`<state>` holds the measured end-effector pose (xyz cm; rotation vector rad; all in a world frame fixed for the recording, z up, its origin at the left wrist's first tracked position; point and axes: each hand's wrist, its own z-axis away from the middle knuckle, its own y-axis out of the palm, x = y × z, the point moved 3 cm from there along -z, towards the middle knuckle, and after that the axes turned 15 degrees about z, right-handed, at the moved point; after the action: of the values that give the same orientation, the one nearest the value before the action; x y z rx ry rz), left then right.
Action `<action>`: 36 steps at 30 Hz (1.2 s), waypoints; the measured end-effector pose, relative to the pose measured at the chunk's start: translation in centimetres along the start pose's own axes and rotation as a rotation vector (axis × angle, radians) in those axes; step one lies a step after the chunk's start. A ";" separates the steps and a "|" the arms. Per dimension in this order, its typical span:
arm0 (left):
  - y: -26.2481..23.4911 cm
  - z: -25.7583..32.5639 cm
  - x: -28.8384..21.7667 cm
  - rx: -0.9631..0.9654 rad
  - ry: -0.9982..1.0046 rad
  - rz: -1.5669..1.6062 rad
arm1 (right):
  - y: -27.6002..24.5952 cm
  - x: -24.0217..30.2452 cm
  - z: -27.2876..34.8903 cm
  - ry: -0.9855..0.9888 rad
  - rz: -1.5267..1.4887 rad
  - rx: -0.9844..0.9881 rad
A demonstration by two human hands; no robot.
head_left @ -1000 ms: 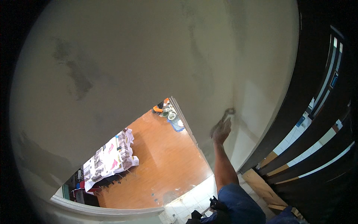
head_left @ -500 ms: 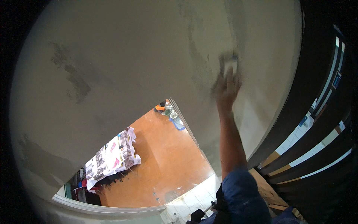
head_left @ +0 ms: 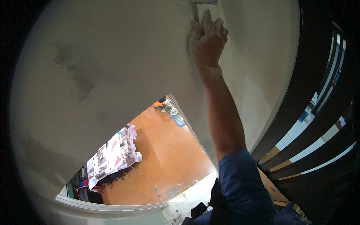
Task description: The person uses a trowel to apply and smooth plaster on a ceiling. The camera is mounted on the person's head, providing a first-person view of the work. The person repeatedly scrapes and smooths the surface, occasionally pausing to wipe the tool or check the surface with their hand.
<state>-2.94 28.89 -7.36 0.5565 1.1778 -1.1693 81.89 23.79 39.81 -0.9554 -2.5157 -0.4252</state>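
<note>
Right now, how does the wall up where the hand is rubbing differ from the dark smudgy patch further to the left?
The wall under the right hand looks pale and even, while the dark patch is grey, blotchy and streaked. A light sanding block is pressed by the hand on the pale part; nothing touches the dark patch. The pale part lies near the dark door frame; the patch sits out in the open wall. Both belong to one cream surface.
</note>
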 end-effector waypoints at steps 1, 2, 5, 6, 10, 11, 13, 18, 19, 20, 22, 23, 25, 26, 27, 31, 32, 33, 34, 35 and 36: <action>-0.2 0.2 0.0 -0.008 -0.005 -0.007 | 0.5 -1.0 1.1 -0.025 0.068 0.029; -0.2 0.0 -0.2 -0.010 -0.006 -0.013 | 1.2 -2.7 3.1 -0.048 0.140 0.052; -0.6 0.2 0.2 -0.038 -0.020 -0.016 | 0.8 -7.9 11.5 0.074 0.120 0.098; -0.6 0.1 0.3 -0.039 -0.026 -0.020 | 0.3 -10.4 15.5 0.070 0.109 0.102; -0.1 -0.5 -0.1 -0.042 -0.026 -0.037 | -3.4 -19.1 33.8 0.259 0.189 0.322; 0.0 -0.2 0.2 -0.045 -0.028 -0.036 | -4.2 -20.5 37.7 0.316 0.242 0.418; 0.1 0.1 0.9 -0.058 -0.038 -0.019 | -5.1 -21.0 39.9 0.725 0.117 0.587; 0.1 -0.5 0.1 -0.046 -0.039 -0.012 | -2.1 -14.7 30.9 0.293 0.073 0.271; 0.2 -0.6 0.2 -0.043 -0.042 -0.018 | -2.2 -11.9 25.9 0.110 0.103 0.134; 0.2 -0.8 0.3 -0.037 -0.049 -0.024 | -1.0 -9.9 20.7 0.051 0.040 0.094; -0.5 -0.2 1.1 -0.057 -0.067 -0.021 | -0.3 -5.7 11.9 0.043 0.032 0.124; -0.5 -0.5 0.9 -0.054 -0.069 -0.029 | -0.2 -5.5 9.7 0.053 0.034 0.115; -2.1 1.1 1.1 -0.102 -0.090 -0.031 | 1.5 -6.7 11.1 0.025 0.085 0.133; -2.2 0.7 1.4 -0.112 -0.096 -0.032 | 2.2 -7.6 11.8 0.006 0.115 0.131; -2.7 0.6 1.7 -0.119 -0.106 -0.032 | 2.3 -9.5 14.5 0.004 0.115 0.123; -2.5 -0.8 2.7 -0.125 -0.137 -0.023 | -1.2 -19.8 33.9 0.026 0.186 0.247; -2.7 -1.0 3.1 -0.135 -0.147 -0.021 | -2.8 -22.1 39.1 0.132 0.360 0.423; -3.4 -0.9 3.5 -0.154 -0.161 -0.021 | -4.1 -23.1 42.5 0.524 0.113 0.543; -4.9 -1.0 3.9 -0.196 -0.184 -0.003 | -6.1 -23.0 44.7 0.660 0.108 0.594; -4.5 -0.9 4.1 -0.187 -0.161 -0.022 | -6.6 -21.8 44.7 0.779 0.083 0.637; -3.9 -0.8 4.3 -0.180 -0.148 -0.018 | -5.4 -20.7 43.2 0.584 0.040 0.547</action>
<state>-7.11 26.44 -10.76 0.3175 1.1488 -1.0876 80.66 26.45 -8.30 -0.5585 -1.9164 0.0148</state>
